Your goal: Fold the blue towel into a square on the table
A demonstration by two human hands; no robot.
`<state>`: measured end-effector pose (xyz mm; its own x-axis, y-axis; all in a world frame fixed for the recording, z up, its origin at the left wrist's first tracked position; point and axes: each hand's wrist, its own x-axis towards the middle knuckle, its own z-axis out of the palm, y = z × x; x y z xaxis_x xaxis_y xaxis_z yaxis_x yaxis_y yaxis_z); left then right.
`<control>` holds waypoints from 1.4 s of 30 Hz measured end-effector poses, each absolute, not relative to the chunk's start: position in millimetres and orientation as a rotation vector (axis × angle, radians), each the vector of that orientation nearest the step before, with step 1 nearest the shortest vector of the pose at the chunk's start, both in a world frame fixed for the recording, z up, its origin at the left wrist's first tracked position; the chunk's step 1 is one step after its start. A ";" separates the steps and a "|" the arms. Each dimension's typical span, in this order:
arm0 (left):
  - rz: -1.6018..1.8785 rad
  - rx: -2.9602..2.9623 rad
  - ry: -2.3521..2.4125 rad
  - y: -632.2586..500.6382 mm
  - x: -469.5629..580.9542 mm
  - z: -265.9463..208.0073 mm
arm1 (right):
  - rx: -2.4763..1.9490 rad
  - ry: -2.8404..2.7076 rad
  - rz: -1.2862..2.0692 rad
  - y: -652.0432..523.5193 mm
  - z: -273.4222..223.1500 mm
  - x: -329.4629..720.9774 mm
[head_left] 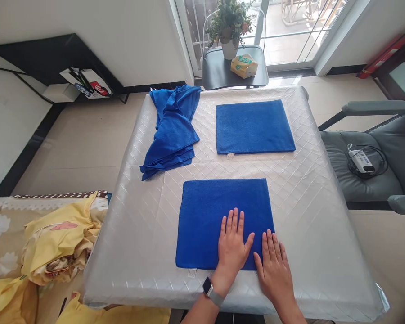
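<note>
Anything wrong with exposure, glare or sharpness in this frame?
Head view: daylight washes out the scene beyond the glass door; head view: the silver tablecloth carries a pale sheen, its quilted pattern still readable; head view: left hand, right hand and the blue cloth beneath the left hand show no obvious motion blur.

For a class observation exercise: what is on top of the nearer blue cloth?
On the cloth: the left hand and part of the right hand. Patches beneath them are hidden.
</note>
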<state>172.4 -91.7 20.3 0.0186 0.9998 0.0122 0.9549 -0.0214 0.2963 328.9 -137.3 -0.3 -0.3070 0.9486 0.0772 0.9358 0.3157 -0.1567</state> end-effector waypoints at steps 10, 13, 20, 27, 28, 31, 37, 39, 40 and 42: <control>0.173 1.826 2.327 -175.4 87.1 10.7 | -1.829 -2.407 0.206 -138.0 4.8 325.8; 0.174 1.793 2.337 -189.9 76.9 9.0 | -1.827 -2.411 0.215 -137.5 5.4 326.0; 0.102 1.788 2.365 -217.0 71.5 10.1 | -1.810 -2.396 0.240 -137.8 3.7 328.0; 0.097 1.866 2.253 -224.1 83.7 39.9 | -1.808 -2.364 0.235 -121.4 25.9 324.2; 0.115 1.901 2.214 -212.9 92.7 45.2 | -1.802 -2.361 0.232 -114.7 28.2 322.3; 0.206 2.046 2.053 -161.1 129.7 53.0 | -1.783 -2.360 0.207 -91.4 26.4 316.9; 0.350 2.219 1.812 -67.1 190.6 32.6 | -1.710 -2.420 0.149 -64.3 4.8 316.3; 0.353 2.207 1.834 -60.9 192.3 24.4 | -1.714 -2.419 0.144 -63.3 2.5 316.6; 0.348 2.189 1.862 -62.5 189.3 21.3 | -1.724 -2.416 0.144 -63.3 2.7 316.3; 0.326 2.145 1.931 -72.8 176.4 17.0 | -1.745 -2.410 0.144 -63.6 4.4 314.8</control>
